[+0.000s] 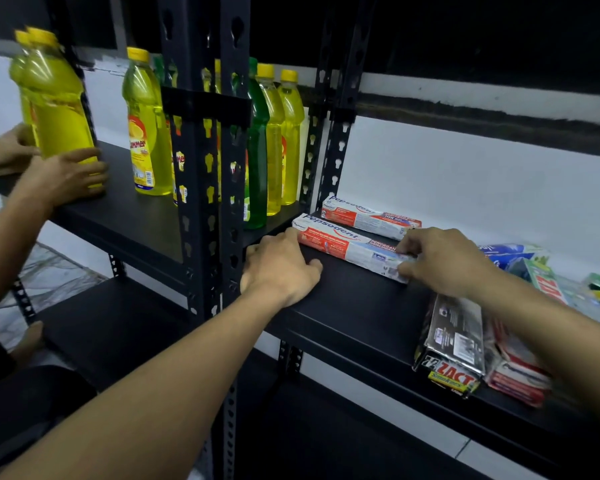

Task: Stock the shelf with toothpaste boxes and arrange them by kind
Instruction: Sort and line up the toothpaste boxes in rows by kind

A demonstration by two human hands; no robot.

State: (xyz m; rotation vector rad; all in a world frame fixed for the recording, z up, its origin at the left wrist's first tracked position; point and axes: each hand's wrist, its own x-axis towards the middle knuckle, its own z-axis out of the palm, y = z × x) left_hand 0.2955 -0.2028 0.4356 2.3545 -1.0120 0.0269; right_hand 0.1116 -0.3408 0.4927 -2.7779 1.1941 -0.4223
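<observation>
Two red-and-white Pepsodent toothpaste boxes lie flat on the black shelf (354,306), side by side at its left end. The rear box (368,216) lies near the wall, untouched. My right hand (444,261) pinches the right end of the front box (343,242) between thumb and fingers. My left hand (281,268) rests on the shelf with its fingers against that box's left end and the thumb stretched along the shelf. A black Zact box (454,341) and red boxes (520,372) lie in a loose heap under my right forearm.
A green box (548,282) and a blue pack (510,252) lie at the far right. Black slotted uprights (205,202) divide the shelves. On the left shelf stand yellow and green bottles (146,126); another person's hands (63,174) hold a yellow bottle there.
</observation>
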